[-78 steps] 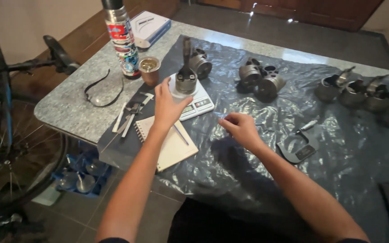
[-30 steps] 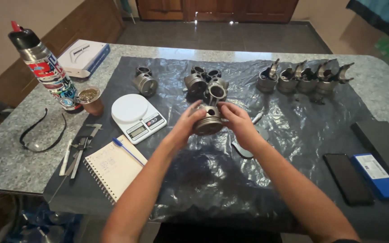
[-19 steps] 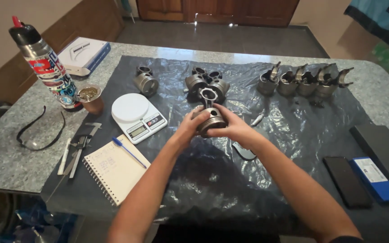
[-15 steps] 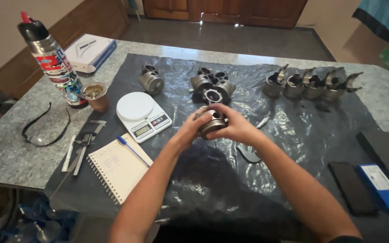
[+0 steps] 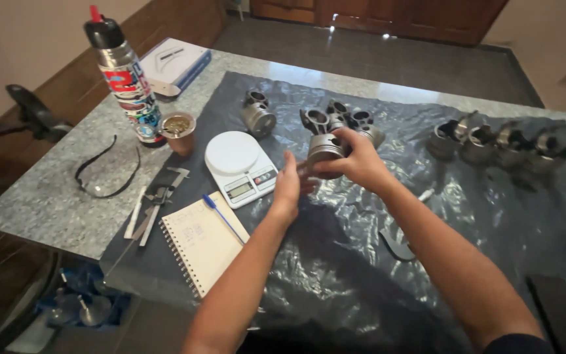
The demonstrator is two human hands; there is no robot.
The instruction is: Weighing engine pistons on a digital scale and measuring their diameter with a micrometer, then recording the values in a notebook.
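Piston [image 5: 325, 152], grey metal with a ringed crown, is held up off the dark plastic sheet [image 5: 335, 262], clamped in the fingers of the right hand [image 5: 359, 159]. The left hand [image 5: 289, 187] is open just beside it, palm toward the piston, fingers spread and not gripping anything. Just behind the grip lie more pistons [image 5: 352, 121], nearly touching the knuckles, with a single one [image 5: 257, 117] further left. To the left of the grip sits a white kitchen scale [image 5: 240, 164], then a spiral notebook [image 5: 204, 239] with a blue pen [image 5: 223, 217], calipers [image 5: 155, 203] and a small cup [image 5: 179, 132]. A row of pistons [image 5: 499, 147] stands well apart on the right. Toward the person the sheet lies open up to the table edge [image 5: 47, 233].
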